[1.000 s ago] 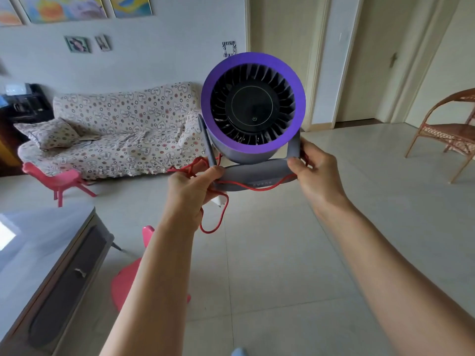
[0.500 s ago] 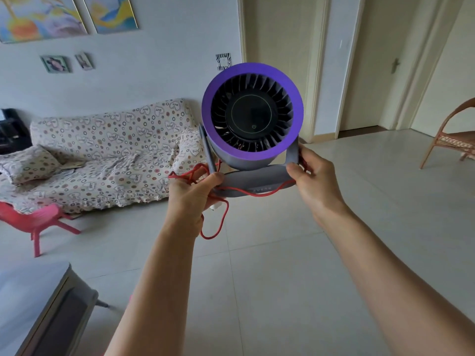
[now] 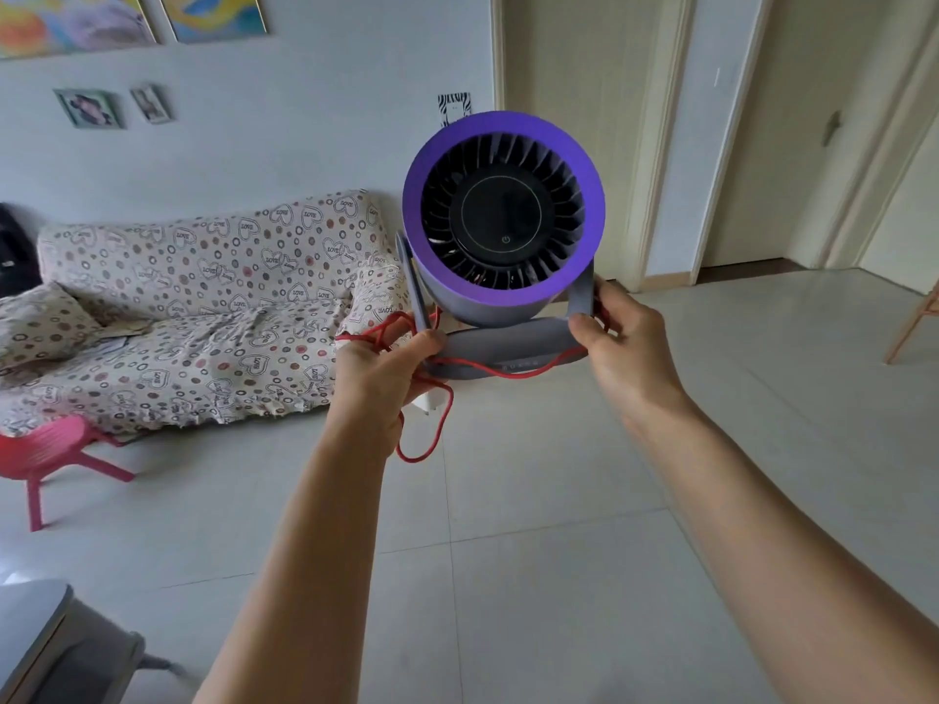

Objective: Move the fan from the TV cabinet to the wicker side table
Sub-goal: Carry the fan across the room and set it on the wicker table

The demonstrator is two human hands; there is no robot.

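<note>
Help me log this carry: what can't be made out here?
Head view:
- Wicker furniture: cut off by the right edge; only a leg shows.
- Red cord, plug end: mostly hidden behind the left hand.
- Lettering on the base of the fan: too small to read.

Tiled floor [image 3: 508, 576], patterned sofa [image 3: 203, 297] against white wall [image 3: 305, 119], pink stool [image 3: 45, 449] — perhaps a chair leg [image 3: 909, 327], far right

I'm getting soft, even daylight; the floor [image 3: 152, 525] is glaring pale at lower left, the hub of the fan [image 3: 503, 215] is reflecting faintly, and the door frames [image 3: 665, 144] are bowing near the edges.
</note>
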